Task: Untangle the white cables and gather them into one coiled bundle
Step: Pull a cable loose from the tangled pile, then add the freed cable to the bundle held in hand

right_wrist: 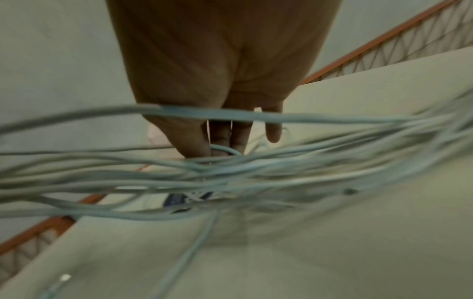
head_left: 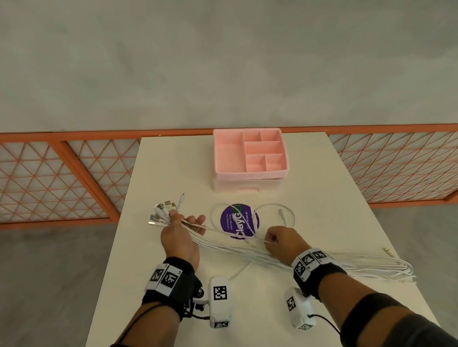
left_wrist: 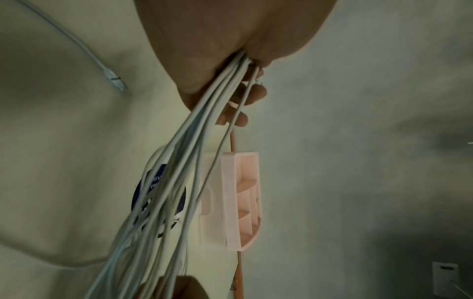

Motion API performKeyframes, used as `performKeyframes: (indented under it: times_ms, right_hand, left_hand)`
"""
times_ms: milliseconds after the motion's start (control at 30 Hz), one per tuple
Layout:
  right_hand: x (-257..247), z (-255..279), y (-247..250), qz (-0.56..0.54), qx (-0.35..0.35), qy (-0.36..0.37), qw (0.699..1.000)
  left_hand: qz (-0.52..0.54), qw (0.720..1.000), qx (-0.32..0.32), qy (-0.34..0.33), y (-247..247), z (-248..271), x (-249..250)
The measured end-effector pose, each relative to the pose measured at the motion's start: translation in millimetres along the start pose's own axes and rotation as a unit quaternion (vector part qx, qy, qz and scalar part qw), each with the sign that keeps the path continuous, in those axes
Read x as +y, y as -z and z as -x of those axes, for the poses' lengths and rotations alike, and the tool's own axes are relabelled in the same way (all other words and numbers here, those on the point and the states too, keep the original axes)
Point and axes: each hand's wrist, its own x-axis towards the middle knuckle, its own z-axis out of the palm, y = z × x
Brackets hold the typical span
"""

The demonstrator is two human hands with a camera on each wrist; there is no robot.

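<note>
Several white cables (head_left: 228,245) run in a loose bunch across the white table (head_left: 321,193), from left of centre to a looped pile (head_left: 391,269) at the right edge. My left hand (head_left: 181,227) grips the bunch just behind its plugs (head_left: 160,214), which fan out past my fingers. In the left wrist view the cables (left_wrist: 204,125) stream out of my fist. My right hand (head_left: 276,239) pinches a cable (head_left: 270,242) from the bunch. The right wrist view shows blurred cables (right_wrist: 230,172) crossing below my fingers (right_wrist: 220,139).
A pink compartment organiser (head_left: 249,155) on a small drawer stands at the table's far middle. A round purple sticker (head_left: 239,221) lies under a loose cable loop. One plug end (head_left: 386,249) lies near the right edge. An orange mesh railing (head_left: 42,178) runs behind the table.
</note>
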Motion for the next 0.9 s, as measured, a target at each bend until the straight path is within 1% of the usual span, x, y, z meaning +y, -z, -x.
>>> performKeyframes:
  times_ms: [67, 133, 200, 233, 267, 333, 367, 400, 433, 467, 500, 567, 600, 633, 700, 733, 767, 800, 900]
  right_hand:
    - [12.9, 1.8, -2.6, 0.027, 0.013, -0.010, 0.999]
    - [20.6, 3.1, -6.6, 0.087, 0.032, -0.018, 0.996]
    - [25.9, 4.7, -3.2, 0.134, 0.061, -0.060, 0.987]
    - [26.7, 5.2, 2.2, 0.122, 0.073, -0.086, 0.986]
    - [26.8, 4.9, 8.9, 0.084, 0.079, -0.105, 0.988]
    - [22.4, 0.3, 24.1, -0.044, 0.083, -0.119, 0.988]
    - [18.0, -2.3, 31.7, -0.117, 0.085, -0.119, 0.982]
    - [12.1, -4.8, 38.9, -0.194, 0.090, -0.116, 0.970]
    - [5.4, -6.3, 45.7, -0.272, 0.097, -0.113, 0.951]
    - [-1.6, -7.3, 52.2, -0.353, 0.106, -0.110, 0.923]
    - [-8.2, -8.4, 58.8, -0.432, 0.114, -0.106, 0.888]
    - [-20.9, -8.5, 72.0, -0.574, 0.124, -0.090, 0.804]
    - [-26.7, -8.2, 77.9, -0.627, 0.124, -0.080, 0.765]
    - [-31.2, -8.3, 83.1, -0.667, 0.122, -0.071, 0.731]
    - [-37.5, -10.1, 89.8, -0.724, 0.122, -0.061, 0.677]
    - [-39.5, -11.6, 91.6, -0.742, 0.130, -0.066, 0.655]
    - [-40.4, -13.3, 92.6, -0.750, 0.147, -0.076, 0.640]
    - [-40.8, -14.1, 93.6, -0.744, 0.174, -0.091, 0.639]
    - [-33.1, -14.8, 100.0, -0.678, 0.269, -0.151, 0.667]
  left_hand:
    - [0.026, 1.000, -0.016, 0.008, -1.0, 2.3, -2.7]
    - [0.016, 0.999, -0.029, 0.007, -3.1, 5.4, -3.9]
    - [-0.012, 0.999, -0.045, -0.003, -4.3, 6.0, -2.6]
    - [-0.027, 0.998, -0.059, -0.005, -4.5, 5.8, -1.7]
    - [-0.043, 0.996, -0.077, -0.004, -4.5, 6.1, -1.3]
    - [-0.090, 0.991, -0.102, -0.002, -3.6, 6.4, -4.3]
    - [-0.119, 0.987, -0.107, -0.004, -3.2, 7.1, -7.8]
    - [-0.145, 0.983, -0.108, -0.007, -2.5, 7.7, -11.9]
    - [-0.166, 0.980, -0.107, -0.011, -1.8, 8.6, -15.5]
    - [-0.183, 0.977, -0.105, -0.014, -0.5, 8.6, -18.2]
    - [-0.195, 0.975, -0.103, -0.015, 1.4, 8.2, -20.2]
    - [-0.213, 0.972, -0.099, -0.016, 5.8, 7.2, -22.3]
    - [-0.217, 0.971, -0.097, -0.015, 7.9, 6.7, -22.8]
    - [-0.219, 0.971, -0.095, -0.014, 9.6, 6.5, -23.2]
    - [-0.221, 0.971, -0.091, -0.015, 11.7, 6.7, -23.5]
    - [-0.221, 0.971, -0.090, -0.017, 12.4, 7.0, -23.5]
    - [-0.220, 0.971, -0.089, -0.018, 12.9, 7.3, -23.4]
    - [-0.218, 0.972, -0.087, -0.019, 13.6, 7.1, -23.3]
    - [-0.209, 0.975, -0.078, -0.019, 19.9, 4.9, -21.6]
